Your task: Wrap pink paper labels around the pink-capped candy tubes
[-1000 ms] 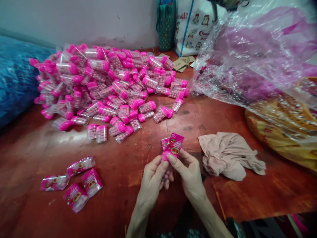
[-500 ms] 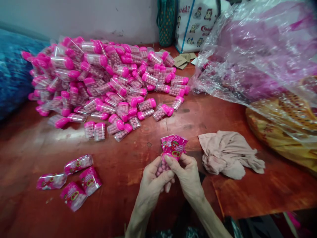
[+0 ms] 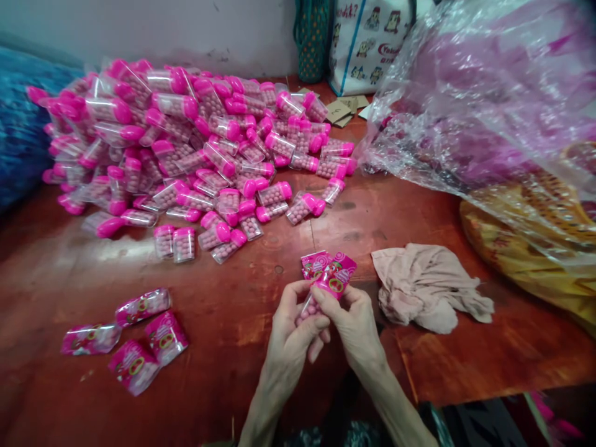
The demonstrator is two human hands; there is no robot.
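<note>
In front of me my left hand (image 3: 289, 326) is closed around a small clear bottle of pink candy balls (image 3: 309, 308), which is tilted. My right hand (image 3: 357, 329) pinches a printed pink plastic sleeve (image 3: 339, 274) at the bottle's upper end. Whether the sleeve is around the cap or only against it, I cannot tell. Another printed pink sleeve (image 3: 313, 264) shows just behind the fingers, and its lower part is hidden. To the left lie several bottles in printed sleeves (image 3: 143, 305), flat on the red-brown table (image 3: 223, 347).
A large heap of pink-capped candy bottles (image 3: 186, 143) fills the back left, beside a blue bag (image 3: 23, 130). On the right are a crumpled beige cloth (image 3: 431, 288), a yellow tray-like thing (image 3: 516, 248) and clear plastic wrapping (image 3: 447, 112). A white printed bag (image 3: 367, 46) stands behind.
The sleeve in my right hand has tilted rightward and parted from the other sleeve, so two now show. The bottle stays between my hands. My view has shifted slightly.
</note>
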